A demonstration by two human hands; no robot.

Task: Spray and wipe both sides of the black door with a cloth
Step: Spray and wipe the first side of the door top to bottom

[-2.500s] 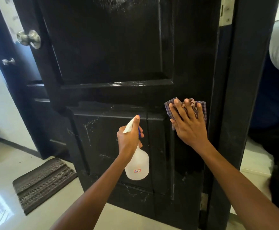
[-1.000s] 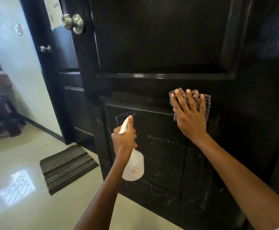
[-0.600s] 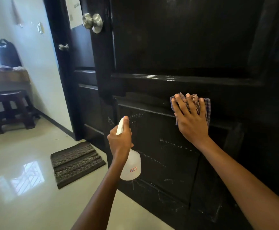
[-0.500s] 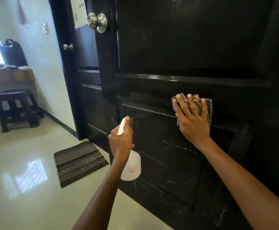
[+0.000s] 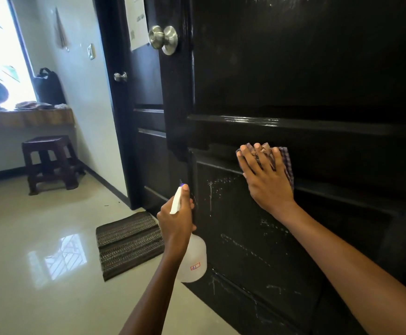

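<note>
Head view. The black door (image 5: 294,68) stands open and fills the right of the frame; its glossy panelled face carries raised mouldings and a round brushed-metal knob (image 5: 163,39) at its free edge. The right hand (image 5: 267,180) presses a checked cloth (image 5: 285,163) flat against the rail just above the lower panel, fingers (image 5: 260,155) straight and spread over the fabric. The left hand (image 5: 176,221) grips the neck of a translucent white spray bottle (image 5: 193,261), fingers curled round it, thumb along the white head, nozzle aimed at the lower panel at close range. White droplet trails and runs mark that panel.

Recommended procedure for the step in hand: wipe the wet runs before they dry, work in overlapping passes from the rail downward, and push a cloth edge into the moulding grooves, where liquid probably collects. Keep the palm flat for even pressure.

Also in view: a ribbed doormat (image 5: 129,245) on the polished tile floor and a dark wooden stool (image 5: 49,163).
</note>
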